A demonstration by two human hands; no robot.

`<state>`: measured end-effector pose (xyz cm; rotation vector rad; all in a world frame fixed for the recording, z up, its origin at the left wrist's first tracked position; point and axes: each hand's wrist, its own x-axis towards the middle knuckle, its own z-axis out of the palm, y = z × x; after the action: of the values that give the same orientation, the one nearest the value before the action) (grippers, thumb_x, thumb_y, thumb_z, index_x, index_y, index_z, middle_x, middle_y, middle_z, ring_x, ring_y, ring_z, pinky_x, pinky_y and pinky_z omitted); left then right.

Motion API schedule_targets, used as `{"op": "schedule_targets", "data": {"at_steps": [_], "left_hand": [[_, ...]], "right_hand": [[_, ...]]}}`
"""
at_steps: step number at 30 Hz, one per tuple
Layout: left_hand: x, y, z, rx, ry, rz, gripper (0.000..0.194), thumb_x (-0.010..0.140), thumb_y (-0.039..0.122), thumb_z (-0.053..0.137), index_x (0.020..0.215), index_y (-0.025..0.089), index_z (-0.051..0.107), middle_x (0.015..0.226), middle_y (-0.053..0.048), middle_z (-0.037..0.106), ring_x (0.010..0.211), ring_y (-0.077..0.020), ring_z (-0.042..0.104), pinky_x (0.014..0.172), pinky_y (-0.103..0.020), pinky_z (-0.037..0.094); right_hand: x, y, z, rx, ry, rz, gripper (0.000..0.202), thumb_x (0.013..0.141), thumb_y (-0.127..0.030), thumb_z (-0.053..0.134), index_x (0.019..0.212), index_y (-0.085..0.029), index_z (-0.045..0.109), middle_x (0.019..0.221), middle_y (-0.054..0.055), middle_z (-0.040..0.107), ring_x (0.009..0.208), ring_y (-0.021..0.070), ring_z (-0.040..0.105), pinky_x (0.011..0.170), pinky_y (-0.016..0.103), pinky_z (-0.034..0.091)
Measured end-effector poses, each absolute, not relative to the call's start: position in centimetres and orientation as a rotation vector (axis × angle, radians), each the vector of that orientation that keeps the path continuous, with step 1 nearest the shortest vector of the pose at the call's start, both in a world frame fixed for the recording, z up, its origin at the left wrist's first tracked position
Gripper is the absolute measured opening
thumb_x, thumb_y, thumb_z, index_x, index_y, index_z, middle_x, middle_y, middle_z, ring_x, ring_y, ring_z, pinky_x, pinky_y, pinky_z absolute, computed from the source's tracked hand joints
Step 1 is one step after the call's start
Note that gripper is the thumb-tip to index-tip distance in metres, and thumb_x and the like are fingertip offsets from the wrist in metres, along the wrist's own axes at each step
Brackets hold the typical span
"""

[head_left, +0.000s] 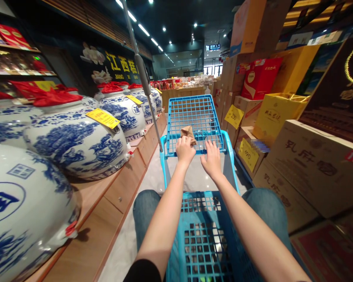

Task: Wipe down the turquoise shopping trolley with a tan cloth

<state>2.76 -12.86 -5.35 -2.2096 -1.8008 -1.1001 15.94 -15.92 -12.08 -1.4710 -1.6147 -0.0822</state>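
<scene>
The left hand (184,150) is clenched around a crumpled brown cloth (188,133), pressing it against the near edge of the blue cart's upper rack (194,113). The right hand (211,158) lies flat, fingers extended and relaxed, palm down on the same rack edge, just beside the left hand, grasping nothing.

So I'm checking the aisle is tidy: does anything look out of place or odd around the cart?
Only a crumpled brown paper under the left hand, on the cart rack; the right hand rests beside it. Jars and boxes stand in order.
</scene>
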Motion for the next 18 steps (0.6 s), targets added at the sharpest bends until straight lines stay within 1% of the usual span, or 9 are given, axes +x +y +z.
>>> {"op": "schedule_targets", "data": {"at_steps": [2, 3, 5, 7, 9, 10, 12, 15, 18], "left_hand": [[3.3, -12.8, -5.6, -2.275, -1.748, -1.125, 0.048, 0.079, 0.002, 0.058, 0.117, 0.027, 0.074, 0.124, -0.008, 0.073, 0.122, -0.0311, 0.064, 0.107, -0.042, 0.052], [3.3, -12.7, -5.6, -2.293, -1.736, -1.146, 0.051, 0.079, 0.002, 0.058, 0.122, 0.027, 0.072, 0.125, -0.008, 0.074, 0.122, -0.0306, 0.064, 0.107, -0.042, 0.052], [3.2, -12.5, -5.7, -2.311, -1.723, -1.199, 0.057, 0.079, 0.003, 0.059, 0.131, 0.025, 0.068, 0.131, -0.009, 0.073, 0.125, -0.0299, 0.064, 0.110, -0.041, 0.051], [2.9, -12.2, -5.8, -2.313, -1.734, -1.231, 0.059, 0.081, 0.004, 0.062, 0.137, 0.022, 0.063, 0.137, -0.011, 0.072, 0.128, -0.0306, 0.064, 0.111, -0.042, 0.052], [2.7, -11.8, -5.9, -2.305, -1.767, -1.248, 0.057, 0.085, 0.007, 0.064, 0.140, 0.019, 0.059, 0.137, -0.016, 0.072, 0.129, -0.0321, 0.066, 0.111, -0.044, 0.053], [2.5, -11.6, -6.0, -2.304, -1.782, -1.271, 0.056, 0.086, 0.009, 0.064, 0.141, 0.018, 0.058, 0.135, -0.017, 0.073, 0.129, -0.0327, 0.067, 0.111, -0.044, 0.053], [2.4, -11.3, -6.3, -2.301, -1.801, -1.389, 0.054, 0.089, 0.011, 0.065, 0.142, 0.021, 0.056, 0.136, -0.016, 0.073, 0.130, -0.0318, 0.069, 0.109, -0.044, 0.056], [2.1, -10.9, -6.6, -2.289, -1.781, -1.610, 0.056, 0.090, 0.012, 0.068, 0.141, 0.026, 0.051, 0.140, -0.012, 0.072, 0.129, -0.0282, 0.071, 0.107, -0.041, 0.059], [2.0, -10.6, -6.9, -2.254, -1.703, -1.714, 0.058, 0.087, 0.008, 0.067, 0.139, 0.026, 0.051, 0.143, -0.011, 0.068, 0.134, -0.0264, 0.068, 0.111, -0.040, 0.058]], "right_hand": [[16.0, -15.1, -10.8, -1.354, -1.554, -0.059, 0.070, 0.088, -0.014, 0.046, 0.158, -0.016, 0.053, 0.164, 0.016, 0.055, 0.161, 0.0323, 0.039, 0.132, 0.060, 0.034], [16.0, -14.6, -9.9, -1.289, -1.534, -0.034, 0.067, 0.089, -0.013, 0.045, 0.155, -0.016, 0.057, 0.159, 0.016, 0.060, 0.157, 0.0309, 0.045, 0.130, 0.057, 0.038], [15.7, -13.4, -7.7, -1.185, -1.524, 0.048, 0.060, 0.090, -0.013, 0.043, 0.145, -0.016, 0.066, 0.146, 0.015, 0.069, 0.143, 0.0287, 0.059, 0.122, 0.049, 0.049], [15.1, -12.2, -5.7, -1.141, -1.572, 0.143, 0.050, 0.092, -0.015, 0.044, 0.132, -0.016, 0.074, 0.134, 0.015, 0.075, 0.128, 0.0278, 0.068, 0.111, 0.043, 0.057], [14.6, -11.2, -4.5, -1.103, -1.676, 0.214, 0.042, 0.095, -0.019, 0.046, 0.122, -0.016, 0.078, 0.127, 0.014, 0.077, 0.119, 0.0265, 0.072, 0.105, 0.039, 0.059], [14.4, -10.9, -4.3, -1.073, -1.728, 0.236, 0.040, 0.096, -0.020, 0.048, 0.120, -0.017, 0.079, 0.126, 0.013, 0.077, 0.118, 0.0257, 0.073, 0.105, 0.039, 0.059], [14.2, -10.5, -4.8, -1.008, -1.788, 0.254, 0.040, 0.097, -0.022, 0.050, 0.125, -0.018, 0.078, 0.129, 0.013, 0.077, 0.119, 0.0250, 0.073, 0.106, 0.039, 0.058], [14.5, -10.3, -6.7, -0.990, -1.738, 0.282, 0.045, 0.097, -0.025, 0.052, 0.137, -0.018, 0.072, 0.134, 0.014, 0.076, 0.122, 0.0265, 0.072, 0.107, 0.042, 0.058], [14.8, -10.4, -8.0, -0.982, -1.688, 0.335, 0.052, 0.099, -0.030, 0.057, 0.149, -0.019, 0.065, 0.141, 0.015, 0.073, 0.126, 0.0277, 0.071, 0.109, 0.043, 0.058]]}}
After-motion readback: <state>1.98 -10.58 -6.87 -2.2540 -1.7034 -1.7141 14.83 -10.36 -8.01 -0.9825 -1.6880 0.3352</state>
